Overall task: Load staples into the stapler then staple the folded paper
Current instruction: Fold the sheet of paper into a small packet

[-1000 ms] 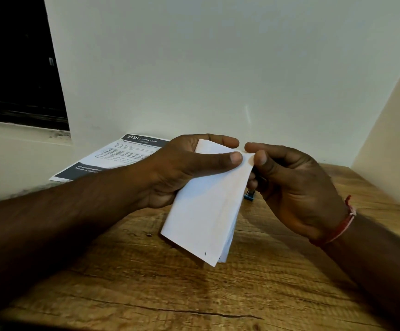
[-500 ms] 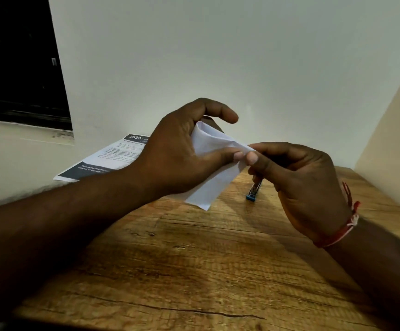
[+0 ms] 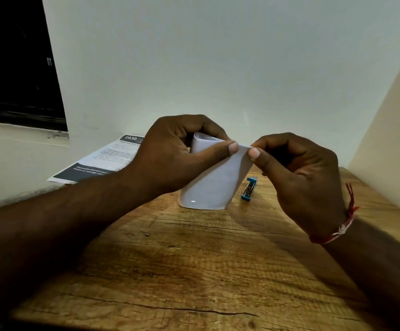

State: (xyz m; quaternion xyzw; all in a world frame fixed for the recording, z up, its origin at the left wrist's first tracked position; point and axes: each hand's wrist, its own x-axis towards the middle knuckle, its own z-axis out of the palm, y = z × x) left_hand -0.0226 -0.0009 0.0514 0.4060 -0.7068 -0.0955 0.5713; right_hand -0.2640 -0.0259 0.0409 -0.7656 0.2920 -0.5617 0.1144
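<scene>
A folded white paper (image 3: pixel 214 185) is held up above the wooden table (image 3: pixel 194 259), curling down with its lower edge near the tabletop. My left hand (image 3: pixel 177 154) grips its upper left part, thumb pressed on the top edge. My right hand (image 3: pixel 299 170) pinches the paper's top right corner between thumb and forefinger. A small blue stapler (image 3: pixel 249 188) lies on the table just behind and to the right of the paper, below my right hand, touched by neither hand. No staples can be made out.
A printed sheet (image 3: pixel 103 163) with dark bands lies at the back left, partly under my left wrist. White walls close in the table at the back and right. A dark window (image 3: pixel 15 63) is at upper left.
Both hands turned the paper from a flat tilted hold to a hanging, curled one. The hands shifted a little and the blue stapler behind came into full sight.
</scene>
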